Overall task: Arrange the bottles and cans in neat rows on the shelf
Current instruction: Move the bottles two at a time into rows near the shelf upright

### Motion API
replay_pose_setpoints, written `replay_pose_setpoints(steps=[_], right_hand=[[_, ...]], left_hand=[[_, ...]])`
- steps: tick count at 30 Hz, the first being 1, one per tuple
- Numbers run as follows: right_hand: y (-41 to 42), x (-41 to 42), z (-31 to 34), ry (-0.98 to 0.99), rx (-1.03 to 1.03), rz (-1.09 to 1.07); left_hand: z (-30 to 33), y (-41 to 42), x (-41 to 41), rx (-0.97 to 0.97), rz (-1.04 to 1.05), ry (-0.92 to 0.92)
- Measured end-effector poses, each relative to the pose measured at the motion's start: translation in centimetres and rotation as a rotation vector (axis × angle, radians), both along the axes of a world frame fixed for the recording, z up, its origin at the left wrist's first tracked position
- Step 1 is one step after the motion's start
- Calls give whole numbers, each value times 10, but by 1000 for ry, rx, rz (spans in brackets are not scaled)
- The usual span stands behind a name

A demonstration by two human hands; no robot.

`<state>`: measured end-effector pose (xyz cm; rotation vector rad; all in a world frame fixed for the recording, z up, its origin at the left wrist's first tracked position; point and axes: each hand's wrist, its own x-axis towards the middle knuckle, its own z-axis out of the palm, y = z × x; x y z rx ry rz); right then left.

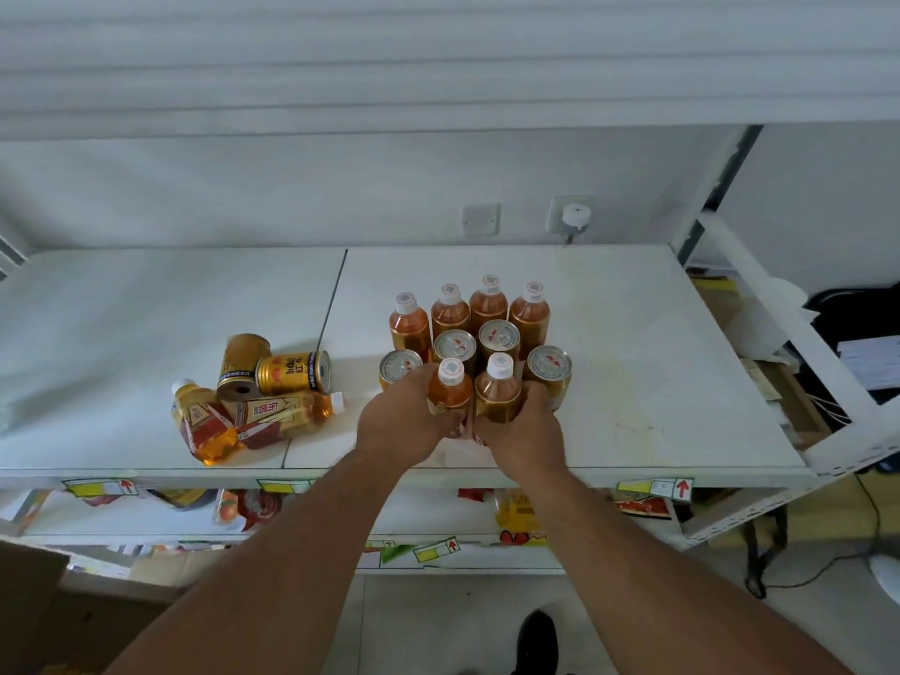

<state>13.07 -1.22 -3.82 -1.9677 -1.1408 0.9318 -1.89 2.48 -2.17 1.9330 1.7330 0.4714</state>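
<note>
Left hand (404, 421) wrapped round one white-capped amber plastic bottle (450, 387), right hand (523, 426) round its twin (499, 389), upright, side by side, near edge of white shelf (657, 382), fronting standing gold cans (455, 348); toppled pile (258, 392) left.

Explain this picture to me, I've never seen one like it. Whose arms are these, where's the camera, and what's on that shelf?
There is no machine here. A person wears a camera on the head, looking down at their own arms. The left hand holds one upright bottle, the right hand holds another bottle, side by side. Behind them on the white shelf stand four cans and a back row of four bottles. To the left lies an unsorted pile: two cans and two bottles on their sides.
</note>
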Motion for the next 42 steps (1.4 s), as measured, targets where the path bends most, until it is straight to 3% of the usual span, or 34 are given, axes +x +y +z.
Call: replay_pose_setpoints(steps=[7,16,31,42], right_hand=[[-5,5,6,50,52,41],[-24,28,36,-18,134,55],[-92,107,85,0,289,134],[-146,194,87,14,256,160]], left_hand=[[1,-1,-2,28,-13,-64],[32,-14,-3,210,-101,-263],[62,-86,64,202,-101,-412],[68,-139,142,189,-92,-337]])
